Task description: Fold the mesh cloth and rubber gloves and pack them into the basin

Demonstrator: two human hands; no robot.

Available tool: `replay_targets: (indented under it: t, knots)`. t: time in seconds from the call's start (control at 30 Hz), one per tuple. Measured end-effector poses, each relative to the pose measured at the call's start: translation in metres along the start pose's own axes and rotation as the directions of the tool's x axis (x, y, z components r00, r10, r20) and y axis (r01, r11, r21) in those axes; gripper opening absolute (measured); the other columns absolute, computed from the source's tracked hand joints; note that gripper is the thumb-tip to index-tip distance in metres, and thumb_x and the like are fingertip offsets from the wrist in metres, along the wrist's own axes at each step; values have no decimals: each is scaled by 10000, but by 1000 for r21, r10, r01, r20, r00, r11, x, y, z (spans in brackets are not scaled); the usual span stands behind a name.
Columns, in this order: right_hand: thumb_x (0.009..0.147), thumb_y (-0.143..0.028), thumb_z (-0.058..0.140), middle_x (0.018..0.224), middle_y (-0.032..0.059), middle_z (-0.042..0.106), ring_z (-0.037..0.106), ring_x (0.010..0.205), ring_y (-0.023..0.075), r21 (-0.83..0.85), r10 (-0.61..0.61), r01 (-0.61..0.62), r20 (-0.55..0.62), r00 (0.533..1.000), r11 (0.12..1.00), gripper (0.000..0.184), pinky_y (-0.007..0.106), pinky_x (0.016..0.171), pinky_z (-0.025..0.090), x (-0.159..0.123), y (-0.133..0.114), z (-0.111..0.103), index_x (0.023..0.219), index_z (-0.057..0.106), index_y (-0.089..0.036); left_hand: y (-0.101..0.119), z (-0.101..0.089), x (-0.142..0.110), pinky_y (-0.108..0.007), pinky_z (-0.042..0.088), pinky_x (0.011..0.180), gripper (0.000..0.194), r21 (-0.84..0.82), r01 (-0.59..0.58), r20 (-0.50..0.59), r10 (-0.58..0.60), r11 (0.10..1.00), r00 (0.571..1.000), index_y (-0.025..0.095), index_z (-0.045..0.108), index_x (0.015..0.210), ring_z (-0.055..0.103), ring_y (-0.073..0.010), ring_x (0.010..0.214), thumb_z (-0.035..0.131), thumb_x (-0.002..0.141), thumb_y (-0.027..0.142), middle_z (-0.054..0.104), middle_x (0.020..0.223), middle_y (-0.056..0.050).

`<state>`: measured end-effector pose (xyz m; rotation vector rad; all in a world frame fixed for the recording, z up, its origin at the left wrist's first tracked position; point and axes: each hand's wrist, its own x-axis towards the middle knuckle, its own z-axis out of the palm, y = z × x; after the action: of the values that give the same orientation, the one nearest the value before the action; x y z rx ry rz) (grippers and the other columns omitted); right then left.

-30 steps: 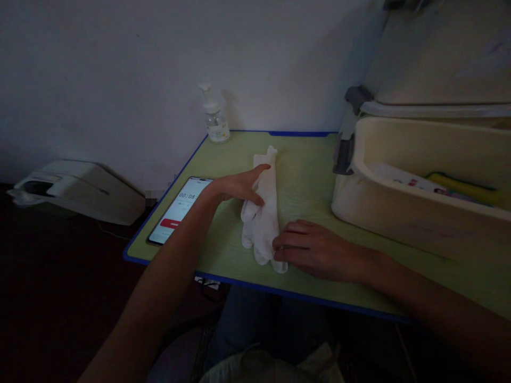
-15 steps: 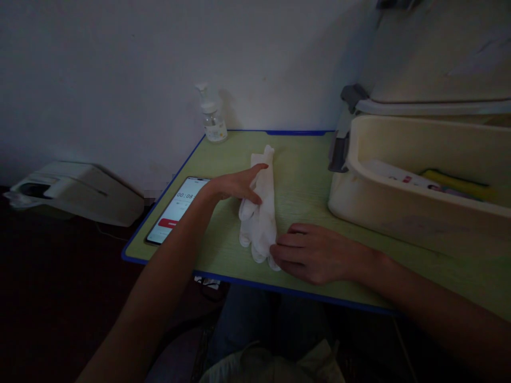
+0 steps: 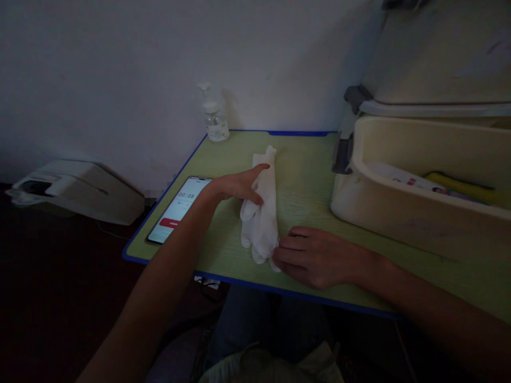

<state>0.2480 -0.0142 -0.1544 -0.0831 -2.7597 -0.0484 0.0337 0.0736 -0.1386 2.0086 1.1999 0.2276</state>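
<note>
A white glove [image 3: 265,218], perhaps a stacked pair, lies lengthwise on the green table, its fingers towards me and its cuff towards the wall. My left hand [image 3: 241,186] rests on the glove's left side, thumb and forefinger spread apart on the fabric; the other fingers are hidden. At the glove's lower right, my right hand [image 3: 313,255] is curled closed, fingertips pinched at the edge of a glove finger. Under my left forearm, a phone [image 3: 179,205] with a lit timer screen lies partly covered.
A clear pump bottle [image 3: 217,127] stands at the table's back left corner. To the right is a cream storage bin [image 3: 399,213] with its lid raised and a yellow-and-black item [image 3: 459,181] inside. A white bin [image 3: 88,189] lies left of the table [image 3: 307,175].
Both hands keep nearly the same pose on the glove. The view has shifted very slightly, so everything sits a few pixels further right.
</note>
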Motion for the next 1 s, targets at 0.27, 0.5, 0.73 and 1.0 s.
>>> replay_targets:
  t: [0.27, 0.5, 0.73, 1.0]
  knots:
    - [914, -113, 409, 730, -8, 572, 474, 687, 125, -81, -82, 86, 51, 995, 993, 223, 291, 644, 308, 0, 1, 4, 777, 578, -161, -1, -1, 1, -399, 186, 1101, 1046, 6, 4, 12, -5, 1000, 1000, 102, 118, 1425, 222, -318, 1360, 685, 571, 310, 293, 1466, -174]
    - [888, -144, 493, 799, -7, 575, 485, 800, 147, -75, -102, 112, 128, 987, 991, 110, 294, 719, 351, 3, -3, 4, 801, 551, -179, -2, -2, 1, -410, 184, 1100, 1050, -17, 0, 21, 0, 1000, 1000, 101, 116, 1423, 184, -322, 1371, 689, 569, 311, 308, 1461, -166]
    - [876, -171, 525, 820, -11, 570, 483, 815, 159, -90, -94, 106, 124, 988, 990, 78, 304, 719, 366, 6, -5, 6, 803, 548, -188, -8, -2, 4, -417, 217, 1084, 1072, -19, -6, 22, 7, 1000, 1000, 83, 122, 1421, 225, -332, 1355, 705, 547, 293, 321, 1447, -186]
    - [895, -176, 485, 814, 6, 560, 479, 799, 174, -84, -40, 52, 145, 989, 995, 93, 313, 700, 388, 13, -10, 7, 837, 557, -170, -4, -2, 4, -398, 244, 1073, 1072, 0, -4, 31, 4, 1000, 1000, 40, 126, 1415, 232, -334, 1349, 707, 543, 265, 317, 1440, -207]
